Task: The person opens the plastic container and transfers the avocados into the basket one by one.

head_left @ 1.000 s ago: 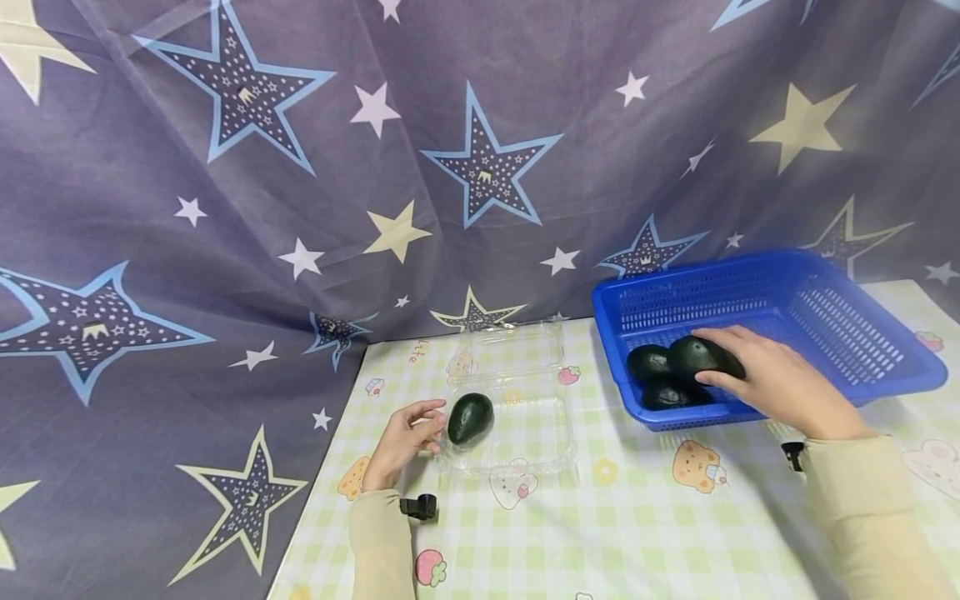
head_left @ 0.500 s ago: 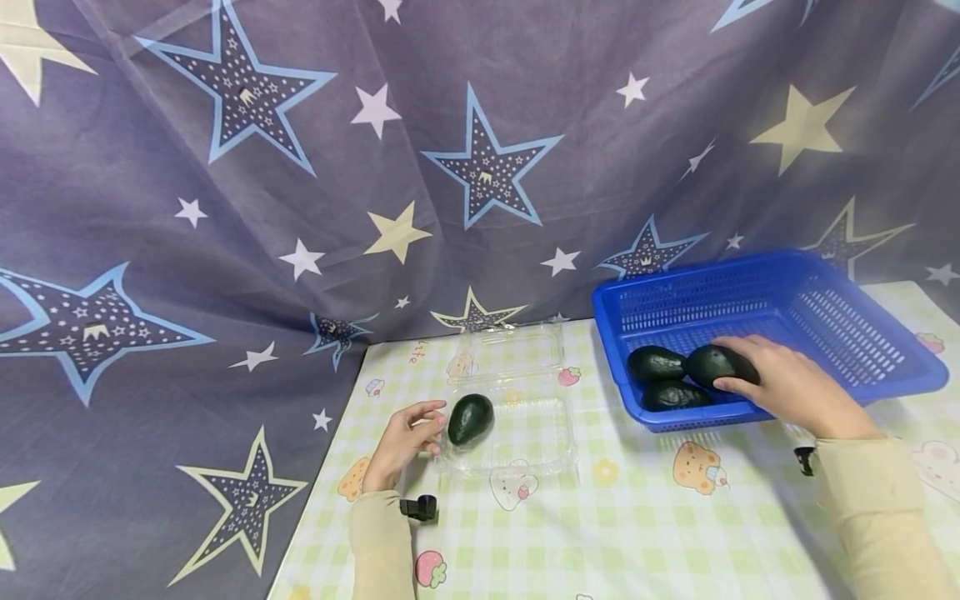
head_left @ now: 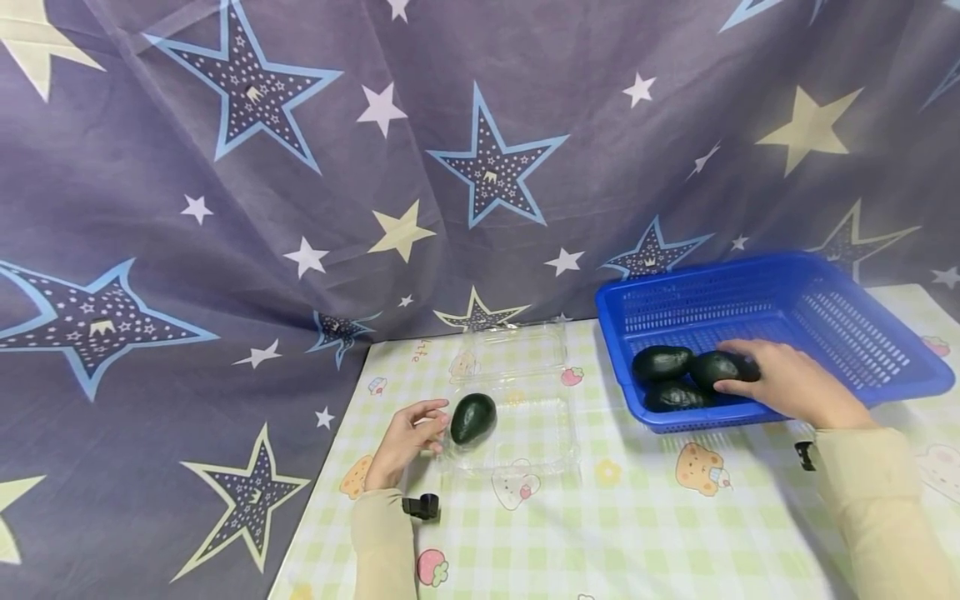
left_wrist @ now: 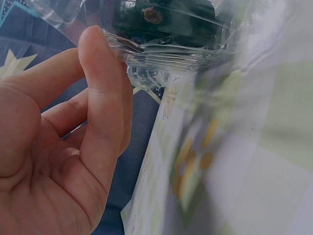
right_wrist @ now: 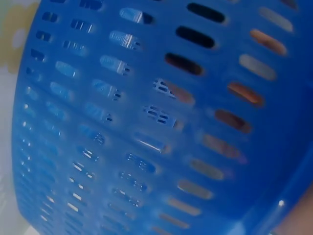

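Note:
Inside the blue plastic basket, my right hand grips a dark green avocado from its right side, thumb toward me. Two more avocados lie against it, a rear one and a front one. In the right wrist view the basket's slotted wall hides most of that hand. My left hand, fingers loosely bent, has its fingertips right at the left edge of a clear plastic clamshell box. One avocado lies in that box's left part, its stem end showing in the left wrist view.
The clamshell's lid lies folded back toward the curtain. A green-checked tablecloth covers the table. Behind it hangs a dark star-patterned curtain, which also drops past the table's left edge. The basket stands at the back right.
My right hand has moved slightly right and lower with its avocado, from over the other two to beside them. The rear avocado now shows more fully. My left hand has stayed put.

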Tool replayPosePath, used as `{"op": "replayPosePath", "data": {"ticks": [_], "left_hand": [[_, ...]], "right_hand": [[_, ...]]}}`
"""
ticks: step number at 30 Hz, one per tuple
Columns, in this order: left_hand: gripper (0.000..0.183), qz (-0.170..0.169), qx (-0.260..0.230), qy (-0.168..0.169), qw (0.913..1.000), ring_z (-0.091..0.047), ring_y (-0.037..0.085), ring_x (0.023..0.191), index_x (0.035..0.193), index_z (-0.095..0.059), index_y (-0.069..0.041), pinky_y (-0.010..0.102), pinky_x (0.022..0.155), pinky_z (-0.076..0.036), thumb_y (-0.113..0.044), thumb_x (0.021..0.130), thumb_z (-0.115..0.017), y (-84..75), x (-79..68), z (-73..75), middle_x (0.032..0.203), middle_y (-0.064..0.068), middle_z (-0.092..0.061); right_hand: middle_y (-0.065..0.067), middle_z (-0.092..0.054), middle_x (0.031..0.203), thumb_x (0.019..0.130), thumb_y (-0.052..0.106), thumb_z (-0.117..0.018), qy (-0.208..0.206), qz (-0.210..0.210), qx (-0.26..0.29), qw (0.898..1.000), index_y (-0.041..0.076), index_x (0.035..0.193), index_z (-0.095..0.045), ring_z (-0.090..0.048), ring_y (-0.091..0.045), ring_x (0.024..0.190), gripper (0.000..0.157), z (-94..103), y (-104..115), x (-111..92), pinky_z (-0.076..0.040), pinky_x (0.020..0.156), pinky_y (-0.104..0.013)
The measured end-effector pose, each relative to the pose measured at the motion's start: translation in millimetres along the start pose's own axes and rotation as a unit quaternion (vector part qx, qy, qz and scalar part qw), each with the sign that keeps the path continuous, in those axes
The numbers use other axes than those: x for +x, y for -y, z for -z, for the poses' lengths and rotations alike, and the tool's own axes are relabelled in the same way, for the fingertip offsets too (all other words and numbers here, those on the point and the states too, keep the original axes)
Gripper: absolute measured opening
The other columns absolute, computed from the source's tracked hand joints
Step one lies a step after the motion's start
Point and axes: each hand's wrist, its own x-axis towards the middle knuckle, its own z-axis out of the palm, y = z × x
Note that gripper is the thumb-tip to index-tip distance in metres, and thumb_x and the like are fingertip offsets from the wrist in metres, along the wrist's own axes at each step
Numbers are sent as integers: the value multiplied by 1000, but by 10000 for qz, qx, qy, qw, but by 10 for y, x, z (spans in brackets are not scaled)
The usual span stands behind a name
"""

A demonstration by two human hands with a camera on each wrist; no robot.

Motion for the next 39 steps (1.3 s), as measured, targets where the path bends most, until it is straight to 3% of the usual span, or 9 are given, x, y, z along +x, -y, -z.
{"op": "replayPosePath", "data": {"ticks": [6,13,20,27,39], "left_hand": [[46,16,29,-9,10000,-61,11,68,136,-56,1,24,59,-60,-15,95,-68,8,1,-2,107,14,-59],[44,42,-13,-26,10000,-61,11,64,135,-57,1,23,58,-60,-14,95,-68,20,14,7,104,12,-60],[45,0,11,-10,10000,-61,11,64,135,-57,2,23,58,-60,-15,95,-68,27,20,17,104,12,-60],[43,-30,-5,0,10000,-61,12,66,134,-57,1,24,58,-60,-14,95,-68,19,16,17,105,13,-60],[42,-46,-47,-7,10000,-61,13,68,135,-57,2,24,58,-60,-12,96,-66,14,9,7,105,13,-59]], "right_hand": [[-32,-59,129,91,35,-73,60,-36,63,10000,-4,133,-58,-54,-54,117,59,-30,-23,23,-45,95,-69],[-31,-64,117,94,29,-69,207,44,124,9997,-10,128,-58,-63,-48,101,54,-23,-26,26,-52,84,-64],[-33,-62,121,94,23,-68,159,130,18,9998,-11,124,-61,-58,-53,110,46,-25,6,38,-49,92,-66],[-31,-63,118,93,19,-70,-240,286,-11,9993,-9,119,-65,-58,-51,109,38,-42,79,53,-49,92,-65],[-24,-65,118,97,14,-64,-838,303,437,9951,-4,126,-58,-63,-40,106,34,-59,502,184,-52,89,-59]]}}
